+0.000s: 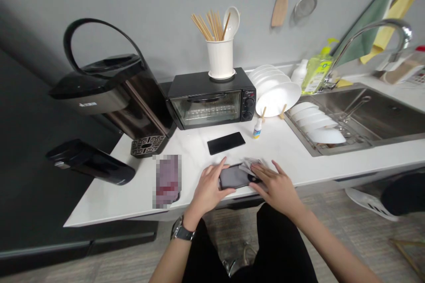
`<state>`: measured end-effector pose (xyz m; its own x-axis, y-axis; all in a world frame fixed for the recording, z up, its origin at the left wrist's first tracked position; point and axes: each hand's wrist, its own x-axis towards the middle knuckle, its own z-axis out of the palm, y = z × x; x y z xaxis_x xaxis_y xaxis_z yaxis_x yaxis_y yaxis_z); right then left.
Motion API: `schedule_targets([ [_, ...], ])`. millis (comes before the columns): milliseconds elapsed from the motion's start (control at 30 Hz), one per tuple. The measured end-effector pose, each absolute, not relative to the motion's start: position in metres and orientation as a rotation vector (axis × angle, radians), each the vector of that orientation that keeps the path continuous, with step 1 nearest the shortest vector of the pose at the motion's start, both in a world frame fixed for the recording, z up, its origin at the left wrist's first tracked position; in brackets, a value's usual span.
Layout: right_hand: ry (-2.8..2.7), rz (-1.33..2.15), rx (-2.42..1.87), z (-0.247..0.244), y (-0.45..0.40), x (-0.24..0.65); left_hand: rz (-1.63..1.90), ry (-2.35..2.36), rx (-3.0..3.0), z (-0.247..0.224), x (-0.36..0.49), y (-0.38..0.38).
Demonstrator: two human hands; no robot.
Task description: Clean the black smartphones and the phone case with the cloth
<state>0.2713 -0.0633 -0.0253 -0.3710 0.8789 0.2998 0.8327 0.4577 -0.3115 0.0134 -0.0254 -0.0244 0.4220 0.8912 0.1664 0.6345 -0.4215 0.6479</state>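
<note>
A dark grey phone-like device (234, 177) lies near the counter's front edge. My left hand (209, 185) grips its left end, thumb on the near side and fingers on the far side. Pressed on the right end is a crumpled, pale, thin cloth or wipe (247, 166), held under the fingers of my right hand (275, 185). A second black phone (226, 143) rests flat just beyond. Behind it to the right stands a small white bottle (257, 128) with a yellow and blue label.
Behind are a black toaster oven (212, 101) and plates (277, 97) in a rack. A dispenser (133, 97), a dark flask (93, 161) and a blurred-out item (168, 181) are left. The sink (381, 115) is right; a person's shoe (370, 203) shows below.
</note>
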Motion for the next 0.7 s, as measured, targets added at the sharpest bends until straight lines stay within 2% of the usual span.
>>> schedule_targets([
  [233, -2.406, 0.402, -1.063, -0.024, -0.056, 0.213, 0.682, 1.180, 2.166, -0.024, 0.010, -0.023],
  [367, -2.428, 0.266, -1.164, -0.022, -0.043, 0.254, 0.689, 1.233, 2.158, -0.022, 0.010, -0.025],
  [500, -2.396, 0.174, -1.293, -0.024, -0.065, 0.286, 0.690, 1.257, 2.159, -0.022, 0.012, -0.025],
  [700, -2.514, 0.417, -0.957, -0.023, -0.049, 0.226, 0.711, 1.174, 2.156, -0.025, 0.007, -0.024],
])
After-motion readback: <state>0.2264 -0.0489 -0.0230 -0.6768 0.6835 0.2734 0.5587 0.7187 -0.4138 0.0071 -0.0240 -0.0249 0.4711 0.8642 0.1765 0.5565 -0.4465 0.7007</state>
